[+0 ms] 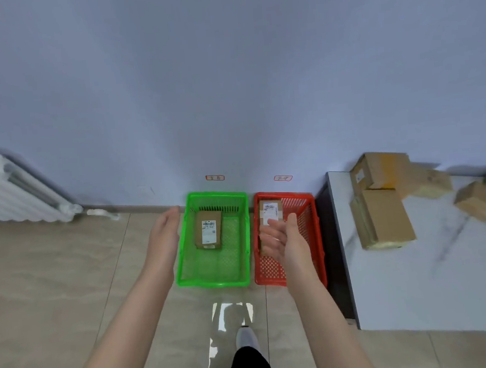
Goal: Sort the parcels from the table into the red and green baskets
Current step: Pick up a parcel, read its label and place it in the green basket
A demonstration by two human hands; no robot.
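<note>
Mostly unsorted: parcels [382,217] heaped on the table [415,281], far right.
One labelled box [208,229] lies in the green basket [183,257], a second box [269,206] in the red basket [311,228] just right of it, both baskets on the floor. Left hand [163,235] and right hand [286,241] hover by the baskets, both open wide, holding nothing. Likely slip: a misread label sends a parcel into the wrong basket; pulling one from the leaning heap could also tip its neighbours off the table.

One head-worn wide-angle view, forward and down, over green basket [214,283], red basket [316,236], table [415,281] at right.
</note>
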